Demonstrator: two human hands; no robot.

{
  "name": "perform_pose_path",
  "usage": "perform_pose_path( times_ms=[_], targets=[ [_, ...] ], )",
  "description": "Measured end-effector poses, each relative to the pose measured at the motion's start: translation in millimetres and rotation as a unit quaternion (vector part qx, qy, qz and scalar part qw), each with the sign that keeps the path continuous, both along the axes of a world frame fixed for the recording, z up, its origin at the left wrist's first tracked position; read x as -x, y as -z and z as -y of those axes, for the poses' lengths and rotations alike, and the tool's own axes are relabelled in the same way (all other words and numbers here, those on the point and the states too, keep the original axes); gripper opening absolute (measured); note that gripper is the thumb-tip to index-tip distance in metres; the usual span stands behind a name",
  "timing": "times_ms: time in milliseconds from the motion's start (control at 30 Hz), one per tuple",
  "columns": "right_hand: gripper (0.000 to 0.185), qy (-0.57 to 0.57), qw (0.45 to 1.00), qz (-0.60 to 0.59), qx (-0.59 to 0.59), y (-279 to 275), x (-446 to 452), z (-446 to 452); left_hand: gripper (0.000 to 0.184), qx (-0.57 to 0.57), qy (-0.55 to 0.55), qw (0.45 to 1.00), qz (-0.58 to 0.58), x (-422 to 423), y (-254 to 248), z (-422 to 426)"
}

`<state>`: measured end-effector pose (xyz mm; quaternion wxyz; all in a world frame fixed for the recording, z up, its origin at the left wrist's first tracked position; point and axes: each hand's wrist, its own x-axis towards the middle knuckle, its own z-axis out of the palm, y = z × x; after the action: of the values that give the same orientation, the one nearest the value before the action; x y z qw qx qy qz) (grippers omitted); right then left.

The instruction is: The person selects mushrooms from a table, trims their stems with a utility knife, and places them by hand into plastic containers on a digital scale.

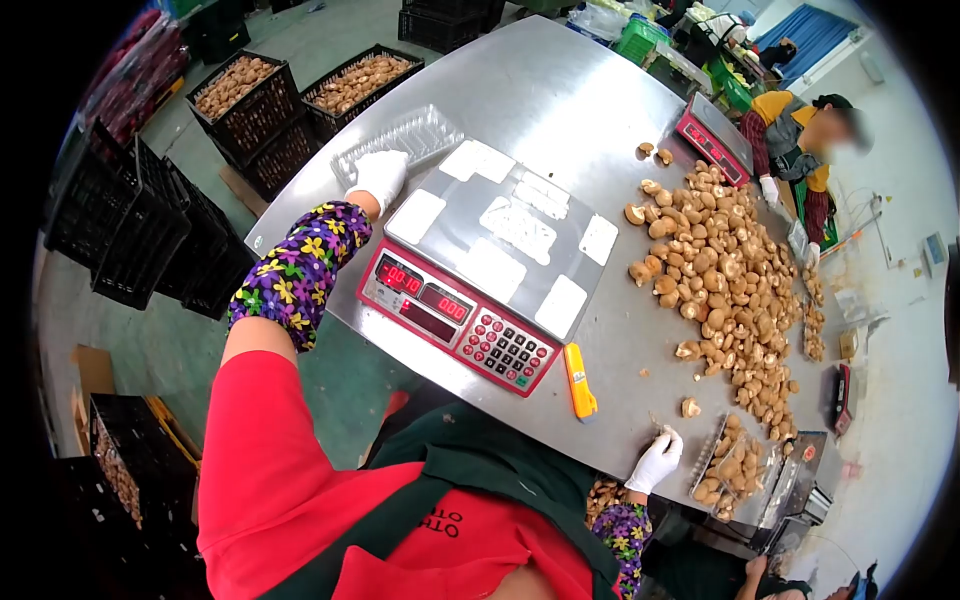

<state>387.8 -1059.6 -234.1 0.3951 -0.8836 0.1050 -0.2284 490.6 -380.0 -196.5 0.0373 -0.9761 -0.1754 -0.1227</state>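
Note:
My left hand (380,180), in a white glove, grips the near edge of a clear plastic tray (425,130) beside the scale. The red digital scale (440,325) has a metal plate with white patches and lit red digits; no tray rests on it. My right hand (655,462), also gloved, is at the table's near edge with its fingers pinched together. A thin pale bit shows by the fingertips, too small to name. Close to that hand lie a single mushroom (690,407) and a clear tray full of mushrooms (735,465).
A large mushroom pile (725,270) spreads over the metal table (560,80). A yellow cutter (578,382) lies by the scale. Black crates (255,125) stand on the floor at left. Across the table a co-worker (800,140) works near a second red scale (715,140).

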Motion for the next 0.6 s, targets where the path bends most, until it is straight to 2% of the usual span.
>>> perform_pose_path(
  times_ms=[67,200,267,333,400,467,533,567,600],
  targets=[
    [0.019,-0.001,1.000,0.001,0.017,1,1,1,0.016,-0.030,0.013,0.999,-0.004,0,-3,-2],
    [0.019,-0.007,1.000,0.012,0.014,1,1,2,0.014,0.043,0.008,0.999,0.008,6,-15,-1],
    [0.019,-0.006,1.000,0.011,0.004,1,0,1,0.018,0.155,-0.019,0.988,-0.002,9,-21,0],
    [0.019,-0.007,1.000,0.012,0.012,0,0,1,0.024,0.188,-0.028,0.982,-0.008,9,-18,-9],
    [0.019,-0.008,1.000,0.013,0.019,0,1,0,0.030,0.323,-0.007,0.946,0.008,11,-14,-20],
    [0.019,-0.006,1.000,0.007,0.009,0,0,1,0.034,0.335,-0.001,0.942,-0.011,12,-24,-23],
    [0.019,-0.006,1.000,0.011,0.023,1,0,1,0.032,0.400,-0.026,0.916,0.033,11,-29,-26],
    [0.019,-0.005,0.999,0.016,0.039,0,0,1,0.031,0.391,-0.020,0.917,0.080,11,-32,-26],
    [0.019,0.002,0.999,0.014,0.037,1,0,2,0.031,0.390,-0.013,0.918,0.077,10,-36,-24]
  ],
)
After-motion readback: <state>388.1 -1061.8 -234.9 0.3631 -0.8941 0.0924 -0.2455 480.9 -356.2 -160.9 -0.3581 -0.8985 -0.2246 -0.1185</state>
